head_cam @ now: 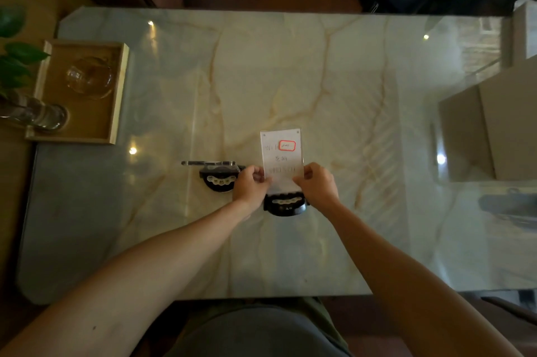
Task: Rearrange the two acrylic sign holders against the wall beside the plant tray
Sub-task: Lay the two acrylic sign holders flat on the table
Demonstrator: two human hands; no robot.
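Observation:
An acrylic sign holder [281, 150] with a white card and a red-outlined label stands on a black base [285, 205] near the middle of the marble table [348, 80]. My left hand [250, 186] pinches its left edge and my right hand [318, 184] pinches its right edge. A second sign holder [216, 173] sits just left of my left hand, seen nearly edge-on above its black base. The wooden plant tray [117, 95] lies at the table's far left, well apart from both holders.
In the tray stand a glass jar [88, 77] and a glass vase [37, 114] holding a leafy plant [17, 60]. A cardboard box [491, 127] sits at the right edge. Chairs stand beyond the far edge.

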